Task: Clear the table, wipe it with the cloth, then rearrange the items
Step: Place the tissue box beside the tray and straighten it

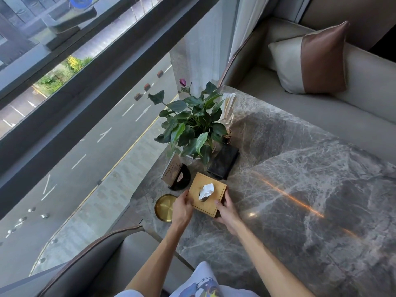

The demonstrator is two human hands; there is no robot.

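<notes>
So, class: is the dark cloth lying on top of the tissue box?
No, the dark cloth lies on the table beyond the tissue box, beside the plant.

The counter (300, 179) was glossy grey veined marble; the tissue box (211, 195) looked matt wood, the round tray (164, 207) brushed gold metal, the folded cloth (222, 162) dark fabric.
</notes>
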